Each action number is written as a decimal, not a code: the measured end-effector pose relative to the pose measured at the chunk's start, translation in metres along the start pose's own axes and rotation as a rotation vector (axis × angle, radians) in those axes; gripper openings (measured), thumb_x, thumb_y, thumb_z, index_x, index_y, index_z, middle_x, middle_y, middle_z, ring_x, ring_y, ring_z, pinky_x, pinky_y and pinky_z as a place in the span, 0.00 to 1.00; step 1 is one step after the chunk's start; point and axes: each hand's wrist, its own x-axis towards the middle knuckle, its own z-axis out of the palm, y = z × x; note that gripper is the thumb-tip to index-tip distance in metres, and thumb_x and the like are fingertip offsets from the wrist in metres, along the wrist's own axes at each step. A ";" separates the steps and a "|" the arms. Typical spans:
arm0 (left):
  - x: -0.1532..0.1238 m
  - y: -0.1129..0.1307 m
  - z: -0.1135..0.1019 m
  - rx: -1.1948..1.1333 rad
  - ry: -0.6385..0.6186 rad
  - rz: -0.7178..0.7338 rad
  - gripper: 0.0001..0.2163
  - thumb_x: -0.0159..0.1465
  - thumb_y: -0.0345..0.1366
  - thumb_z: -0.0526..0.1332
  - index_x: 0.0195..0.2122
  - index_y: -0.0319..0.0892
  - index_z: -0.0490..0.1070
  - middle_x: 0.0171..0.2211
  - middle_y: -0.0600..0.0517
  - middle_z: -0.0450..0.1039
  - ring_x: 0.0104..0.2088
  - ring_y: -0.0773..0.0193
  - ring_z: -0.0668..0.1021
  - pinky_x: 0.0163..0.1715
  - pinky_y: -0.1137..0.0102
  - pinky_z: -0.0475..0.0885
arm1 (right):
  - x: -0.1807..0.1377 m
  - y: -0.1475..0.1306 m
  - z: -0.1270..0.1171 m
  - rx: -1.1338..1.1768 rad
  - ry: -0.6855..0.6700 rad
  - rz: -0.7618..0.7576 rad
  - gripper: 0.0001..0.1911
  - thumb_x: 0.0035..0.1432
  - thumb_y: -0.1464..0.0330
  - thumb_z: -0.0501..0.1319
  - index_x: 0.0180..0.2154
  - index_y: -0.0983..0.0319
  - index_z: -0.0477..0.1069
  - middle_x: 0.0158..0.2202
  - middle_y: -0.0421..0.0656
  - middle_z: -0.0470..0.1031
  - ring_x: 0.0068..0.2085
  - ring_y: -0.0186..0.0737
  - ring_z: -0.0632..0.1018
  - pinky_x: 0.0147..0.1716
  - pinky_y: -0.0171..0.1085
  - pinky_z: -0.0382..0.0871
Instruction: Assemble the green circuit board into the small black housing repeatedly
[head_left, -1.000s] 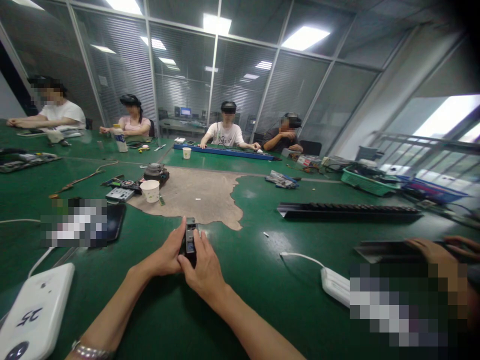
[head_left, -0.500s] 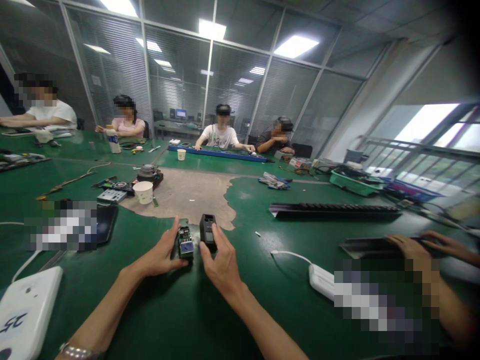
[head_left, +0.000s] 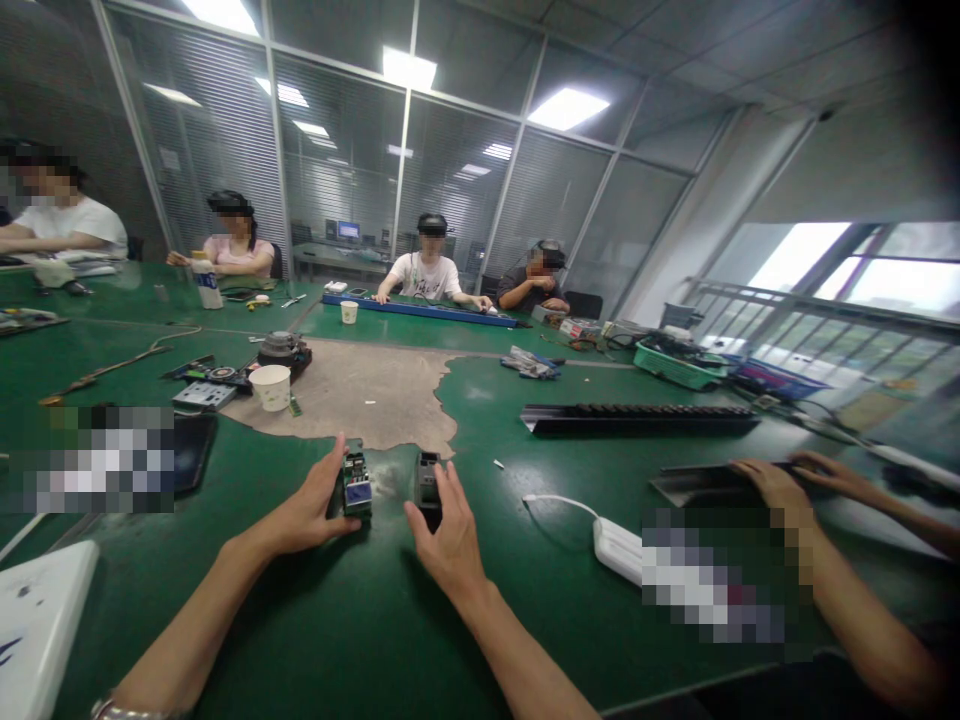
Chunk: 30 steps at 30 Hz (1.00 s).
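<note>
My left hand [head_left: 311,508] grips a small circuit module [head_left: 357,487] with a blue part on it, held upright on the green table [head_left: 322,620]. My right hand [head_left: 448,530] holds a small black casing [head_left: 428,480], also upright on the table, a little to the right of the module. The two parts stand apart with a gap between them.
A white paper cup [head_left: 271,386] and electronic parts lie at the left, a long black tray [head_left: 637,417] at the right. A white power strip [head_left: 615,537] with its cable lies near a co-worker's hands [head_left: 772,485]. Several people sit at the far side.
One second ago both hands held the casing and module as one piece. They have come apart, and my right hand has moved the black casing to the right and set it down.
</note>
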 end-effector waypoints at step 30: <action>0.000 -0.007 0.002 -0.081 0.100 -0.022 0.55 0.56 0.40 0.67 0.65 0.47 0.16 0.66 0.38 0.43 0.64 0.44 0.56 0.60 0.47 0.53 | 0.039 -0.086 0.024 0.122 -0.087 -0.127 0.24 0.63 0.70 0.51 0.59 0.69 0.60 0.64 0.57 0.54 0.64 0.50 0.57 0.60 0.51 0.56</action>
